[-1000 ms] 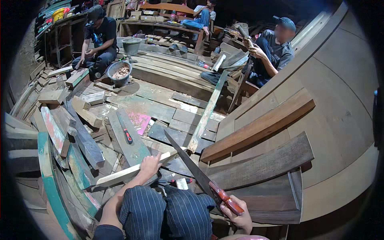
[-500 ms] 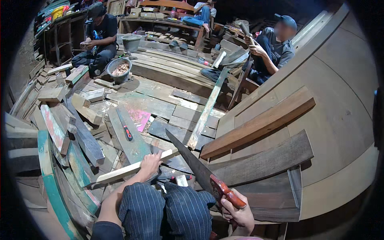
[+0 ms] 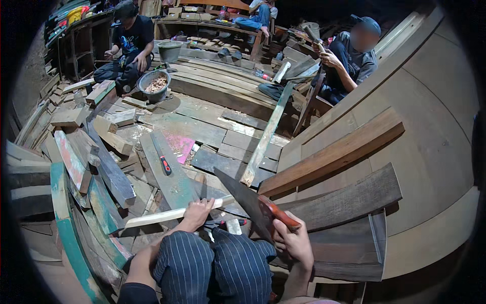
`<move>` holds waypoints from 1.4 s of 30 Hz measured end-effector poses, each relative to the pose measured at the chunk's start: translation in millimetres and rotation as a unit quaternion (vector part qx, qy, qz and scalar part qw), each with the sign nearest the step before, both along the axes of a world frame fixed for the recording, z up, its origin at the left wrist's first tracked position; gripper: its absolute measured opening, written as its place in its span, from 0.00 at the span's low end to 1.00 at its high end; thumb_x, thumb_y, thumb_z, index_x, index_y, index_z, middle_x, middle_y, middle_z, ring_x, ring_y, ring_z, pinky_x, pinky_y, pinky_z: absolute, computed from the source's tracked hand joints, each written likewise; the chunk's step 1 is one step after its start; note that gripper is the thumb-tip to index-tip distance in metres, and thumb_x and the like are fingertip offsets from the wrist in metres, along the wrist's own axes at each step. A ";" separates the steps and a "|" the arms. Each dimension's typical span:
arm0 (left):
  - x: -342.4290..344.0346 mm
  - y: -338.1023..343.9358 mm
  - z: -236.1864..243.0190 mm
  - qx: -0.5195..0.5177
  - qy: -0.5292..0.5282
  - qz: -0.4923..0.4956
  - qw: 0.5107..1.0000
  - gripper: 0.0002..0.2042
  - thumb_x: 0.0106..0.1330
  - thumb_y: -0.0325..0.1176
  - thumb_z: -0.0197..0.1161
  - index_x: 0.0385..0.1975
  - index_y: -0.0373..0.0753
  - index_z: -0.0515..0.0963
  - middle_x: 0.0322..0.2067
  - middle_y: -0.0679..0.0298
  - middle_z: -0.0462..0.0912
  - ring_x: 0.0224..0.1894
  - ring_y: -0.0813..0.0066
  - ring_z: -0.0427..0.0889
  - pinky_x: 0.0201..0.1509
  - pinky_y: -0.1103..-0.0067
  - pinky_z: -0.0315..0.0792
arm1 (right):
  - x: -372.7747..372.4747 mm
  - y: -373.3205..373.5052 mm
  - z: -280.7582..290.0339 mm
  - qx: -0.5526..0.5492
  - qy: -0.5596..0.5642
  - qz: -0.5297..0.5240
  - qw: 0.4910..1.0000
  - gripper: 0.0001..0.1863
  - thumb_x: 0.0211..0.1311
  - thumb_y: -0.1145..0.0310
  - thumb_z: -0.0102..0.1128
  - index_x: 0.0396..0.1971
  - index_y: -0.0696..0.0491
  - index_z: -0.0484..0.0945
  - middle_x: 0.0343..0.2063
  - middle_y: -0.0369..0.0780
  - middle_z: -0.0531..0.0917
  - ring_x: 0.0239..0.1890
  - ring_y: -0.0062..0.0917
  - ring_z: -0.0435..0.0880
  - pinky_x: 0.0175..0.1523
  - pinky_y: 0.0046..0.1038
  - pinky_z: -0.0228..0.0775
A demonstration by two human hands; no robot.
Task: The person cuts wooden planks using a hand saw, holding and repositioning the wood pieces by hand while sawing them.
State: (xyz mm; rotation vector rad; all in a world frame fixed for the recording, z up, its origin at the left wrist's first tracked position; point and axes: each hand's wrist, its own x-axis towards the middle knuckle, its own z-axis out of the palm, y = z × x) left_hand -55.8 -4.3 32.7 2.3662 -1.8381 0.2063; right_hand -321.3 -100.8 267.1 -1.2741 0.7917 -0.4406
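Note:
My left hand (image 3: 195,215) is closed on a pale, narrow wooden strip (image 3: 144,221) lying diagonally in front of my striped-trousered knees (image 3: 185,256). In my right hand (image 3: 291,243) is the red-brown handle of a handsaw (image 3: 238,195), its dark blade angled up and left across the strip's right end. Whether the teeth touch the wood I cannot tell. A red-handled tool (image 3: 166,165) lies on a greenish board beyond my left hand. Other tools and a small white block (image 3: 233,227) sit just in front of my knees, partly hidden.
Mixed offcuts (image 3: 71,117) are piled at left. Large panels with beams (image 3: 329,152) stand at right. A long plank (image 3: 266,137) lies ahead. Beyond are a bucket of shavings (image 3: 155,83) and three other people (image 3: 134,38), seated at the left, back and right (image 3: 341,61).
My right hand has moved slightly up with the saw, whose handle now angles differently. My left hand stays on the strip. The co-worker at left has shifted their hands apart.

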 end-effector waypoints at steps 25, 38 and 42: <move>11.8 -15.5 24.1 -0.007 0.155 0.081 0.985 0.20 0.60 0.37 0.67 0.49 0.38 0.71 0.29 0.54 0.84 0.33 0.54 0.86 0.36 0.63 0.80 | 8.2 1.9 -89.5 -0.259 0.038 -0.024 0.965 0.06 0.59 0.76 0.62 0.32 0.56 0.73 0.22 0.30 0.70 0.26 0.11 0.66 0.30 0.18 0.60; 15.9 -12.2 -1.9 -0.049 0.093 0.100 0.989 0.18 0.58 0.26 0.58 0.50 0.37 0.70 0.25 0.52 0.82 0.30 0.53 0.86 0.32 0.63 0.80 | 60.2 -11.0 -13.1 -0.190 0.064 0.071 0.977 0.11 0.66 0.61 0.62 0.32 0.53 0.75 0.16 0.28 0.70 0.15 0.09 0.63 0.19 0.18 0.53; 14.3 -11.5 14.7 -0.048 0.105 0.117 0.986 0.16 0.59 0.26 0.57 0.48 0.36 0.70 0.23 0.51 0.82 0.28 0.52 0.86 0.31 0.63 0.80 | 62.7 -27.1 -20.1 -0.246 0.031 0.090 0.965 0.11 0.66 0.62 0.63 0.34 0.54 0.76 0.15 0.28 0.70 0.13 0.10 0.64 0.18 0.18 0.53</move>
